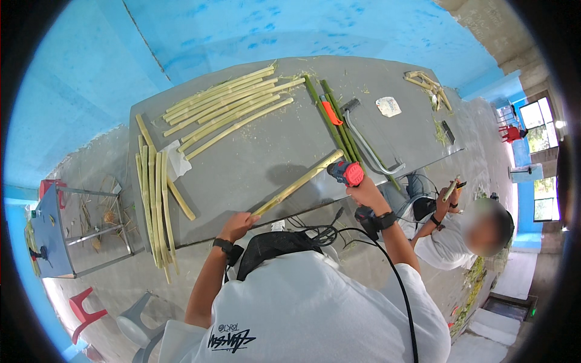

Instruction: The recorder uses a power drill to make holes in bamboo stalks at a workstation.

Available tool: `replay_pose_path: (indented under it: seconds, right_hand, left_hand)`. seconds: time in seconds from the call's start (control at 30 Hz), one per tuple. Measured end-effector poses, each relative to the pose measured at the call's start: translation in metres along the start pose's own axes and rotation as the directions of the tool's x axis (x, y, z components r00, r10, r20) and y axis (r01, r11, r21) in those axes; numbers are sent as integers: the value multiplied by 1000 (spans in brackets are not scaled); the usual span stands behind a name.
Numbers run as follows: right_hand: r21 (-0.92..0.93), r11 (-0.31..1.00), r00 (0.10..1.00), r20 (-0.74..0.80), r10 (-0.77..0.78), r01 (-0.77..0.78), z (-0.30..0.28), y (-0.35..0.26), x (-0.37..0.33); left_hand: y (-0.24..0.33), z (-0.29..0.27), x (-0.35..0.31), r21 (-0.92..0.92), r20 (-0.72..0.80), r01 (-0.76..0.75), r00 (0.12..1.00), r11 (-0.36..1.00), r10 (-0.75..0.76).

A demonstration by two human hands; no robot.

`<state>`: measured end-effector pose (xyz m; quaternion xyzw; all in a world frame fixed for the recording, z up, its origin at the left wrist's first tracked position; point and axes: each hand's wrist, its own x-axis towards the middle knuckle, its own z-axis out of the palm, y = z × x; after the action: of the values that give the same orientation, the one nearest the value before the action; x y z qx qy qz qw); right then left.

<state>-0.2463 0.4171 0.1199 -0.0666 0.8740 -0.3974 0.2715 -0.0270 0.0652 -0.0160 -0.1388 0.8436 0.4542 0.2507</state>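
Bamboo strip (299,181) pinned flat on table (254,157) by closed left hand (238,225); right hand (365,192) clenches red drill (346,172), best kept square to strip end.

Pale yellow-green bamboo stick (298,183), red-and-black drill (346,173), grey table (266,151), blue walls (254,30)

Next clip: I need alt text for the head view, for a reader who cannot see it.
Seen from above, a person's left hand steadies a pale bamboo strip on a grey table while the right hand presses a red power drill against its far end. More bamboo strips lie in bundles on the table, and a second person sits at the right.
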Motion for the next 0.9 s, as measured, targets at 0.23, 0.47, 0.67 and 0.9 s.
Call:
replay_pose_path:
  seconds: [0.23,0.47,0.67,0.9]
  right_hand:
    - [-2,997,996,38,77,-77,-3,2,4]
    - [47,994,992,80,92,-96,-5,-4,6]
    - [70,993,992,89,86,-92,-6,-9,7]
    - [-190,977,994,69,-81,93,-6,-2,11]
  left_hand:
    - [-2,3,-1,-10,-40,-50,998,999,50]
    - [2,0,-1,-5,-22,-31,999,999,31]
    - [5,1,-2,22,-44,-31,999,999,32]
    - [2,7,-3,28,-82,-86,993,996,88]
